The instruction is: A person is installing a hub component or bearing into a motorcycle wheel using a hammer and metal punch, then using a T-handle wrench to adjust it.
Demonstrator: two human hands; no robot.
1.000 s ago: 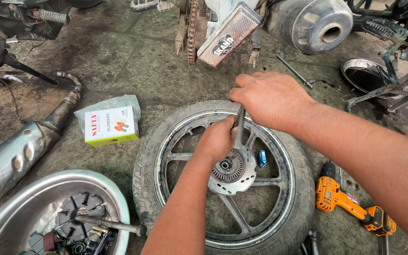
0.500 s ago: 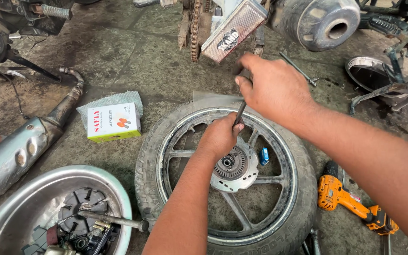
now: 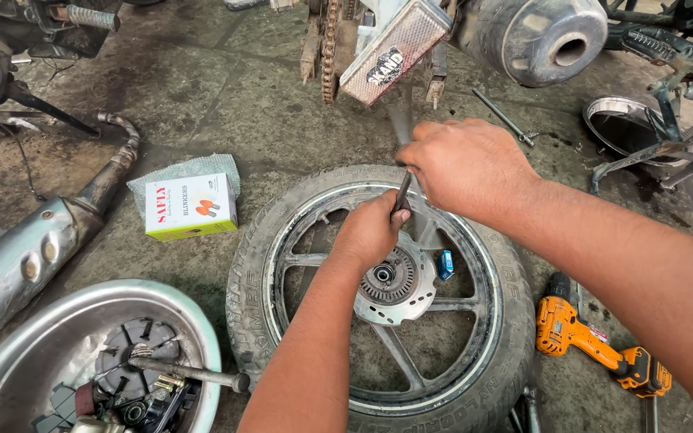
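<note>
A motorcycle wheel (image 3: 282,281) with a black tyre and spoked alloy rim lies flat on the concrete floor. At its centre sits a round metal hub disc (image 3: 395,282). My left hand (image 3: 372,228) is closed around a thin dark metal rod (image 3: 403,191) that stands over the hub. My right hand (image 3: 465,167) is raised just above the rod's top, gripping a tool handle that shows only as a motion blur. A small blue object (image 3: 445,264) rests between the spokes beside the hub.
A white and yellow carton (image 3: 190,207) lies on a grey cloth left of the wheel. A chrome exhaust pipe (image 3: 34,248) is far left, a metal basin (image 3: 190,317) of parts lower left, an orange cordless drill (image 3: 595,346) right. Motorcycle parts (image 3: 539,36) fill the back.
My right hand has swung up and to the right, away from the rod's top. My left hand keeps hold of the rod over the hub. The view has shifted slightly.
</note>
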